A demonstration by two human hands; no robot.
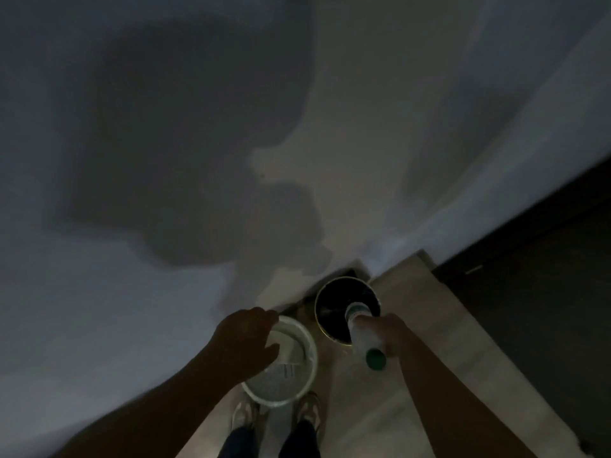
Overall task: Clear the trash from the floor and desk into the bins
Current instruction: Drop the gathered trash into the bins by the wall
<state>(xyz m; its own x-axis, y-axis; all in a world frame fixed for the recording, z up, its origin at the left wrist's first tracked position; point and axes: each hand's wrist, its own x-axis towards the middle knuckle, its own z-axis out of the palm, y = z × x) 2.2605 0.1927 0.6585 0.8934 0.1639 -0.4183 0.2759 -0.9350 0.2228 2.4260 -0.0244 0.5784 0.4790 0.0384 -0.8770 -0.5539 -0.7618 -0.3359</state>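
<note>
The step in hand looks like the drop: the person stands over two bins set in the corner of the room, and the right hand (388,332) grips a bottle (362,335) round its middle, holding it tilted so that its far end hangs above the open mouth of the dark bin (344,279). The left hand (251,338) hovers over the near rim of the white bin (309,361), fingers loosely bent and apart; nothing shows in them, though the light is poor. The next move, as I judge it, calls for little: carry the bottle a touch further over the dark bin so that its whole length clears the rim, tip it end down, then loosen the fingers. Let go too soon and the capped end, which sits nearer the person than the rim, could catch the edge and roll off onto the floor (416,325). The bottle is pale and cloudy-looking, slim and straight-sided, with a green cap on the near end and a faint greenish band close to the far end; whether anything is left inside I cannot tell. The white bin has a pale liner and holds what seems to be a printed scrap of paper (288,371); the dark bin's inside is too black to read.
</note>
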